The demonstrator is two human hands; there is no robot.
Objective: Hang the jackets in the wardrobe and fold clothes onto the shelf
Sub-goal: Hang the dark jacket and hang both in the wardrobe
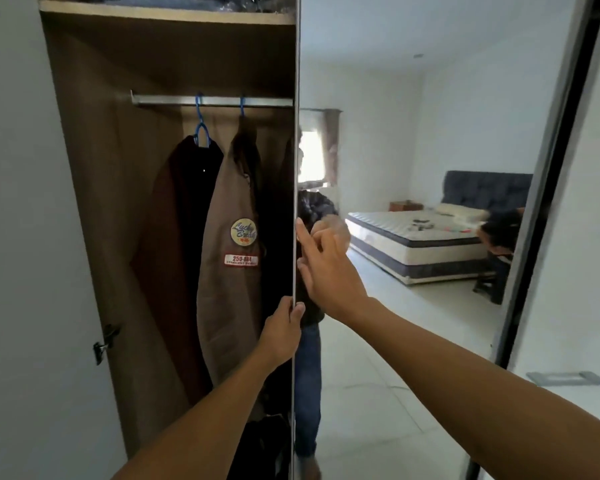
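Two jackets (222,244) hung; patch reads "250-ADA". Left grip (282,332) clenched on mirrored door edge (294,202); right grip (326,268) released.

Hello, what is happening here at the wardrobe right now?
A person stands at an open wardrobe with a mirrored sliding door. The left hand grips the door's metal edge, and the right hand rests its fingers on the mirror beside that edge. Inside, a brown jacket with patches and a dark jacket hang on blue hangers from the rail. Whether the door is being opened or closed cannot be told.
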